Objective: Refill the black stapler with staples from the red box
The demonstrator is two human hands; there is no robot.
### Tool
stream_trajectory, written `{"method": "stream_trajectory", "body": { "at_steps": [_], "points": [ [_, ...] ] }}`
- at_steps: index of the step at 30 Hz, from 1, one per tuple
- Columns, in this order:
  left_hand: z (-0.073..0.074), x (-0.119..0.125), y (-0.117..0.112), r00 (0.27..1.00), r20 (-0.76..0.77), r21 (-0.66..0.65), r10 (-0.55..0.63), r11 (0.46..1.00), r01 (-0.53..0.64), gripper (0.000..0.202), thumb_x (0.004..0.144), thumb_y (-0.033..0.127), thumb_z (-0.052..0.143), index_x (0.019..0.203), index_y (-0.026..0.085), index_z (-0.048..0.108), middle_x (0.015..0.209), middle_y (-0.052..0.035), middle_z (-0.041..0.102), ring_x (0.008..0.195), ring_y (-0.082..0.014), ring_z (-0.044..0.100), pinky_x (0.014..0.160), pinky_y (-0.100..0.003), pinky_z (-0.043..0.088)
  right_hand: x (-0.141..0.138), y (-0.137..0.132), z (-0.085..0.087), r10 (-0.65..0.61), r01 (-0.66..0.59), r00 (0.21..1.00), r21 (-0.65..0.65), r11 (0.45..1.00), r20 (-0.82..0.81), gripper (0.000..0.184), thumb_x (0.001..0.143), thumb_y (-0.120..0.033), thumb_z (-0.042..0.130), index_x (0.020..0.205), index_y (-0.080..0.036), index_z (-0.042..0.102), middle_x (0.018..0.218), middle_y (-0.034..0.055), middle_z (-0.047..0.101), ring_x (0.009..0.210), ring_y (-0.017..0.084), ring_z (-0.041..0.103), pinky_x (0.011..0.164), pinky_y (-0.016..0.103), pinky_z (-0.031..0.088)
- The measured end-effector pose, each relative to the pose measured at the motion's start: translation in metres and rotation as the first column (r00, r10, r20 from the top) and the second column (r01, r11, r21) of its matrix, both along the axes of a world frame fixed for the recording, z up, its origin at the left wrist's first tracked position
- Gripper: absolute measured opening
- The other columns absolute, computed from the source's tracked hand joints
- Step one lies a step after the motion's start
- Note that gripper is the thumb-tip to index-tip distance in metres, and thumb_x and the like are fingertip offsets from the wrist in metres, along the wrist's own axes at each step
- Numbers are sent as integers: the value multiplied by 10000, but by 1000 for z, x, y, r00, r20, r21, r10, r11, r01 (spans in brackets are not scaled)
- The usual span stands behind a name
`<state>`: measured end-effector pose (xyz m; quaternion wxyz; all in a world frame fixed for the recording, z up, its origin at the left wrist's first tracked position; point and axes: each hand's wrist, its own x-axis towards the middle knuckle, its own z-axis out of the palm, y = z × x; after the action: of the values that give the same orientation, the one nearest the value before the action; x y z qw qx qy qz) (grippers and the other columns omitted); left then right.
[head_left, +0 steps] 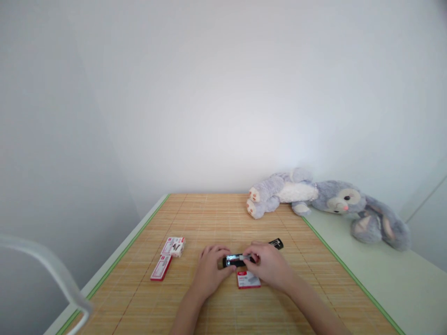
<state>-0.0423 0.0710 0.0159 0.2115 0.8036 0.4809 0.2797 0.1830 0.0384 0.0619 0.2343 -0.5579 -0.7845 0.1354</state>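
Pale table (384,260); bamboo mat (209,218) spread over it, plush rabbit (328,197) lying at back; three staple boxes (172,246) on mat

Black stapler (240,259): middle covered by right hand (268,265) and left hand (210,270) fingers. Print on three red-white boxes too small to read. Both forearms cut by near edge.

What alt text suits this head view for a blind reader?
Two hands, left hand and right hand, hold an open black stapler over a bamboo mat. Three red-and-white staple boxes lie nearby; a grey plush rabbit lies at the far right.
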Motion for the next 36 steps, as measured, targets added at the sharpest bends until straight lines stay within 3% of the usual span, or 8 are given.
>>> {"method": "stream_trajectory", "body": {
  "at_steps": [7,18,23,30,33,36],
  "points": [
    [-1,5,-19,1000,29,-14,2,1000,-2,298,776,443,777,1064,371,747,1180,9,695,1146,-256,535,1034,-414,334,-4,8,2,92,-92,995,-21,996,23,125,865,-314,651,903,-267,760,754,-23,643,684,135,567,632,242,337],
    [2,7,-19,1000,22,-33,7,999,-6,307,765,441,776,1064,375,748,1169,8,691,1139,-255,534,1031,-418,333,-13,4,5,86,-82,993,-55,995,75,125,873,-349,676,935,-275,755,807,-17,666,740,143,596,641,245,324],
    [-1,8,-19,999,44,-17,21,1000,-20,307,748,442,798,1040,361,750,1149,10,693,1124,-252,540,1016,-411,344,-4,5,5,-4,9,995,-47,999,102,160,826,-405,728,831,-245,730,808,-13,689,742,148,592,631,245,301],
    [-1,8,-20,999,42,-8,15,1000,-14,243,797,429,755,1026,349,751,1152,-4,688,1130,-257,539,999,-403,362,-15,-5,4,50,-43,994,-71,997,95,123,813,-376,717,867,-271,752,799,-19,686,715,147,588,619,251,298],
    [-1,8,-19,999,40,-5,19,1000,-19,269,768,424,781,1024,347,748,1153,-3,692,1120,-261,542,991,-405,366,2,-8,15,39,-37,996,-32,999,79,134,820,-358,704,923,-285,751,806,-11,681,771,171,602,670,261,360],
    [-2,7,-19,998,47,1,29,1000,-30,293,751,416,796,1030,348,743,1160,-1,691,1126,-264,540,999,-411,363,45,-9,25,22,-25,996,42,999,87,327,747,-352,775,1065,-284,740,1034,39,706,1046,248,598,916,332,422]
  ]
}}
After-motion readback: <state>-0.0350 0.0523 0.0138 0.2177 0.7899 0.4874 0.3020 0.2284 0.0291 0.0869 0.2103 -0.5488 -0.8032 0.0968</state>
